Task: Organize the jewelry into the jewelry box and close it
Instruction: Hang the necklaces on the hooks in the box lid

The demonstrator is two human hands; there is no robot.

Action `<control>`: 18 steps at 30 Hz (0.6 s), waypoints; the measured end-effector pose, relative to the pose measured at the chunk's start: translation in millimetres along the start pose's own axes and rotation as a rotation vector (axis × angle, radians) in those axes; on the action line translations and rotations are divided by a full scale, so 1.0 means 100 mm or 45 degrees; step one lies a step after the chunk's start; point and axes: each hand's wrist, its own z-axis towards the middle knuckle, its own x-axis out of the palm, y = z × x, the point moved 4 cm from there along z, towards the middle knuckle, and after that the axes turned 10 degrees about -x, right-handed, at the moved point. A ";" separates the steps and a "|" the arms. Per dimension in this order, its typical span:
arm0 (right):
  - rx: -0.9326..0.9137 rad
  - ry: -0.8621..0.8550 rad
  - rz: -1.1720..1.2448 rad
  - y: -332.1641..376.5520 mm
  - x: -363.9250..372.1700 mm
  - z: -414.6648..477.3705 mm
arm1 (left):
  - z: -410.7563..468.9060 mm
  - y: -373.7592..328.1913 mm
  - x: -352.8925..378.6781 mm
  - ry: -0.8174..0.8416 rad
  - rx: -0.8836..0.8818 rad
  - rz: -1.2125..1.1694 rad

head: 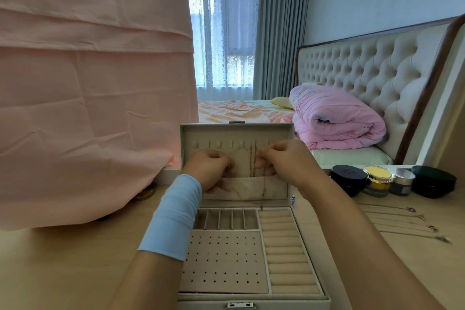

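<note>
We see both hands raised to the upright lid of the open jewelry box [274, 254]. The right hand [284, 161] pinches its fingertips shut on a thin gold necklace [252, 161] hanging from the lid's hooks. The left hand [210, 168] is curled closed just left of it; whether it holds the chain, we cannot tell. More necklaces [402, 221] lie on the table [63, 259], right.

jewelry box [281, 294] centre on desk [63, 272]; necklaces [402, 221] right; jars [377, 181] behind them

Both hands [210, 167] [284, 162] raised, fingers curled, pinching.
</note>
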 end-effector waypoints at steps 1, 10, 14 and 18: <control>0.004 -0.024 0.018 0.00 0.01 0.01 | 0.01 0.01 -0.04 0.018 0.009 0.058; -0.013 -0.031 0.122 0.06 0.07 -0.02 | 0.05 0.04 -0.19 0.011 0.134 0.343; -0.092 -0.165 0.249 0.14 0.09 0.01 | 0.12 0.02 -0.21 -0.223 0.244 0.263; -0.220 -0.225 0.271 0.22 0.15 0.09 | 0.14 -0.01 -0.23 -0.338 0.319 0.091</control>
